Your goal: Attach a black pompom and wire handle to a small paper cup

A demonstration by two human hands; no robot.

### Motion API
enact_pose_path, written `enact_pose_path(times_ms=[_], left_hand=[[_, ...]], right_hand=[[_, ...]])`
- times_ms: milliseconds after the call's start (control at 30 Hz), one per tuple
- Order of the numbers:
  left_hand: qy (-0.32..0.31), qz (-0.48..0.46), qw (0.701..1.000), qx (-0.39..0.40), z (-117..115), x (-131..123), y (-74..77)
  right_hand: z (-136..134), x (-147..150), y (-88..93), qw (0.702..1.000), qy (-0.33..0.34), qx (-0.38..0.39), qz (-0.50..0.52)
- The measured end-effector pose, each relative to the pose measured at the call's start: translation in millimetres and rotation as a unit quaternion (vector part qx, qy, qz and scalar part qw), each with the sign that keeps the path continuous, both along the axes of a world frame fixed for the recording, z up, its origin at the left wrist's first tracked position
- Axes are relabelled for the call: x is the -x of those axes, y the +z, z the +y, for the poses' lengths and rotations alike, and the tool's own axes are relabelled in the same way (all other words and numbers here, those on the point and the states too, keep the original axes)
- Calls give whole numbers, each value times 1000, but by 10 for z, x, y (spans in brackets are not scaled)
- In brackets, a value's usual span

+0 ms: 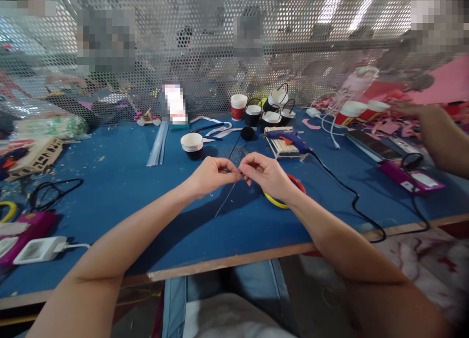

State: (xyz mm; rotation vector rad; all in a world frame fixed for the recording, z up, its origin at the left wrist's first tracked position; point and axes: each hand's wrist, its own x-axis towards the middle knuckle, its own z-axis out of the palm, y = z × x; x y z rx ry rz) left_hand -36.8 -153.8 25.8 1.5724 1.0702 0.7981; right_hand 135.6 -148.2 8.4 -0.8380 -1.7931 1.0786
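Observation:
Over the middle of the blue table, my left hand (pixel 216 176) and my right hand (pixel 263 174) meet fingertip to fingertip. Both are pinched closed on a thin dark cord, mostly hidden by the fingers. A fine pale strand (pixel 225 201) slants over the tabletop just below them. Beyond my hands lies a round black piece (pixel 247 133). Past my left hand stands a white-and-black paper cup (pixel 192 145) with a white strip beside it. Under my right wrist are a yellow ring (pixel 275 201) and a red ring (pixel 298 182).
A blue glue gun (pixel 298 142) rests on a small wooden stick rack (pixel 289 155), its cable trailing right. Black cups with handles (pixel 271 118) and a red cup (pixel 239 107) stand by the mesh screen. Another person's arm (pixel 443 137) reaches in right. Clear strips (pixel 159 145) lie left.

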Motion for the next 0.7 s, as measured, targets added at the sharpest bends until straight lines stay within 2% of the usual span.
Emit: enact_pose_path(times_ms=[500,700], left_hand=[[4,15,1000,-19,-28,-35,1],[-1,11,1000,-11,-33,-41,-22]], right_hand=[[6,18,-21,993,-87,-46,-59],[1,26,-26,992,-91,-57,-63]])
